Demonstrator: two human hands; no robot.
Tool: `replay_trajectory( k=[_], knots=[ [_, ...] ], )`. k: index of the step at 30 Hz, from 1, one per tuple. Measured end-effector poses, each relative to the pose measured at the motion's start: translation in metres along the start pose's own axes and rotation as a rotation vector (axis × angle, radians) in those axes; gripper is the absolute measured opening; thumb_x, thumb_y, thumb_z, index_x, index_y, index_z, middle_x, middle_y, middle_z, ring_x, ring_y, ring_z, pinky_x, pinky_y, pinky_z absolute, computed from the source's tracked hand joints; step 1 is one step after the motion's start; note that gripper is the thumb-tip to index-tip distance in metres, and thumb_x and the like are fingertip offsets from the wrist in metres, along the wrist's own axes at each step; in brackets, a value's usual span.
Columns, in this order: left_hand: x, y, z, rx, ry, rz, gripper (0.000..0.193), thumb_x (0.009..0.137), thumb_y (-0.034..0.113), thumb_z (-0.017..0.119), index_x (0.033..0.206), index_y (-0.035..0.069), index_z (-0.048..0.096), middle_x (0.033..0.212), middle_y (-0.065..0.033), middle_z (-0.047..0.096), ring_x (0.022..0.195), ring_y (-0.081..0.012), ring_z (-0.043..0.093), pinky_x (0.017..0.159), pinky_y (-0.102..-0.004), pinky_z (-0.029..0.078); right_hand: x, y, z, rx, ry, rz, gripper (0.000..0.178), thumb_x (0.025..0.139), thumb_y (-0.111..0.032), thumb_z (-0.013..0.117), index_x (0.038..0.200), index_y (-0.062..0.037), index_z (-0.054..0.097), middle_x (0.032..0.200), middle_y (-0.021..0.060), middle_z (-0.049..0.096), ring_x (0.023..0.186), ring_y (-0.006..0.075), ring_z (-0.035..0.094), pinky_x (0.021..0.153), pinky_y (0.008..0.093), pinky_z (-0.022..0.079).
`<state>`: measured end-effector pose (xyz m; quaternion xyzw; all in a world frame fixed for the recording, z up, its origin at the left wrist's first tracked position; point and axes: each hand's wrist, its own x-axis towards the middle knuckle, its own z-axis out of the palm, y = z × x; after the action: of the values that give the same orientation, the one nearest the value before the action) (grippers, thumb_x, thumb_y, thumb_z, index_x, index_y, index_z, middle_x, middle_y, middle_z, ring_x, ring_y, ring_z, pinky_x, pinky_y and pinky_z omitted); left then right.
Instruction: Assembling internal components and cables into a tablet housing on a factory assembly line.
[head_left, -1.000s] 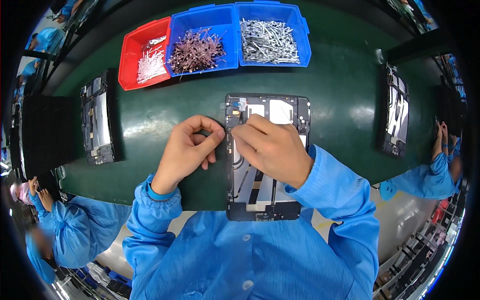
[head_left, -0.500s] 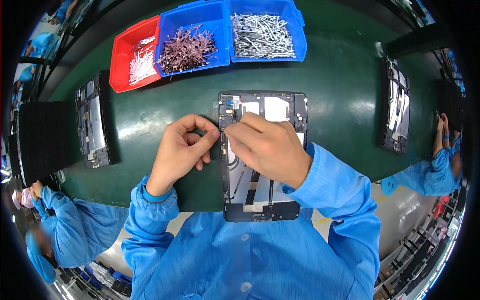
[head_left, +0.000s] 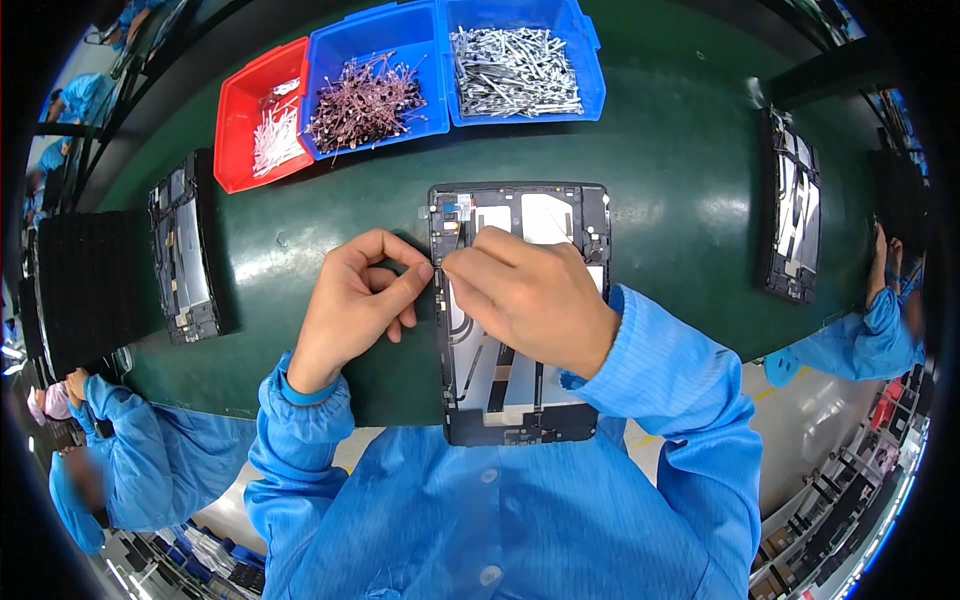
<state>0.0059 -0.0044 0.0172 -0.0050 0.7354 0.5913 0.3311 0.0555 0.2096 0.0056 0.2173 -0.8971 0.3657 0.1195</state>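
Note:
An opened tablet (head_left: 520, 400), its inner boards, flat cables and silver-white panels exposed, lies upright in front of me and reaches the near table edge. At its left edge, my left hand (head_left: 352, 305) is closed, thumb and forefinger pinched together. My right hand (head_left: 535, 295) arches over the tablet's upper middle. Its fingers are pinched close to the left fingertips, at the same edge. Whatever either pinch holds is too small or hidden to make out. Just above the hands, a small blue and white part (head_left: 460, 208) sits in the tablet's upper left corner.
At the far side stand a red bin (head_left: 232, 140) with white strips, a blue bin (head_left: 325, 40) of thin brownish-pink wired parts and another blue bin (head_left: 590, 85) of silvery strips. More opened tablets (head_left: 185, 250) lie left and right on the green table (head_left: 680, 210). Co-workers (head_left: 165, 460) sit both sides.
Both hands keep their pinch at the tablet's left edge, almost unmoved. The bins and tablet appear slightly farther left in the picture.

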Motion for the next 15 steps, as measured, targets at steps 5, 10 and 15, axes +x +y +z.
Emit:
replay_trajectory(
  k=[5,10,15],
  knots=[
    [0.0009,-0.0017,-0.0013,0.017,-0.02,-0.006,0.011,0.097,0.006,0.07,0.099,-0.002,0.062,0.076,-0.0045,0.065,0.055,-0.0066,0.062,0.043,-0.0209,0.046,0.0002,0.001,-0.0008,-0.001,-0.004,0.003,0.013,0.085,-0.01,0.076,0.098,-0.0079,0.072,0.081,0.0041,0.058,0.062,0.0221,0.065,0.054,0.0342,0.055],
    [0.0027,0.0009,-0.0003,0.016,-0.017,0.001,0.011,0.097,0.005,0.07,0.099,-0.001,0.061,0.077,-0.0051,0.065,0.056,-0.007,0.063,0.042,-0.0211,0.046,0.0009,0.0018,-0.0009,0.011,-0.007,0.009,0.014,0.085,-0.01,0.076,0.098,-0.0071,0.073,0.082,0.0043,0.059,0.063,0.022,0.066,0.055,0.034,0.056],
    [0.0012,0.0007,0.0017,0.021,0.002,0.0,0.01,0.095,0.004,0.069,0.098,-0.002,0.061,0.079,-0.006,0.065,0.058,-0.0078,0.065,0.042,-0.0213,0.046,0.0007,0.0021,-0.0016,0.015,-0.011,0.002,0.015,0.084,-0.009,0.076,0.099,-0.007,0.073,0.081,0.0043,0.059,0.063,0.0216,0.066,0.054,0.0339,0.056]
  ],
)
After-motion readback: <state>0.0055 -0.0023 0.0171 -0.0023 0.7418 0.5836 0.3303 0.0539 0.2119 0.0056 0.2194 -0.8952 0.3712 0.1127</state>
